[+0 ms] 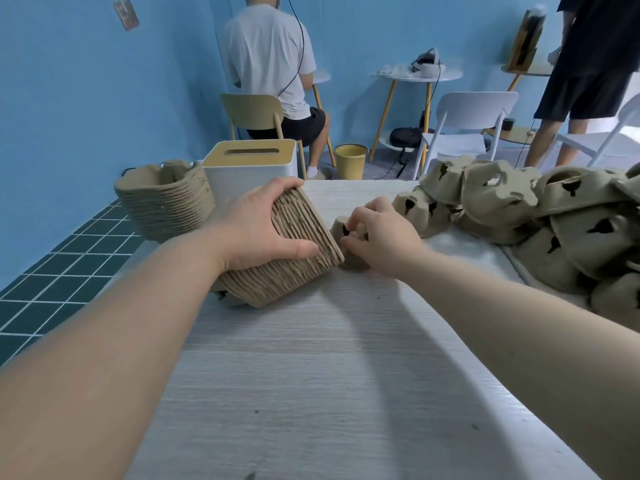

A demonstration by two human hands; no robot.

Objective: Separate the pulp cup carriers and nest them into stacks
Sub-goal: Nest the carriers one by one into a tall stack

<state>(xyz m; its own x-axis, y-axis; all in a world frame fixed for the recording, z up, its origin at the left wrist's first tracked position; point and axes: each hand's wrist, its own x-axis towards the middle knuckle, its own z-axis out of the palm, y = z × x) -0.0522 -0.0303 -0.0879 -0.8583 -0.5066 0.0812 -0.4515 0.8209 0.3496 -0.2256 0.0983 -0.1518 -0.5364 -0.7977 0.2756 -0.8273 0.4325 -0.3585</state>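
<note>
On the pale wood-grain worktop (311, 358), the left hand (256, 230) clasps a tilted, ribbed stack of nested tan pulp carriers (294, 251) while the right hand (377, 233), at three o'clock, pinches one loose carrier (341, 228), likely light, stiffish, crushable, best held by its rim.

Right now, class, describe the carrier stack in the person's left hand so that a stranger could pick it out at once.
Start at the white tissue box on the far left of the table. Just in front of it, the left hand grips a stack of nested pulp carriers. Unlike the upright stack at the table's edge, it is tilted, its ribbed side facing up.
</note>
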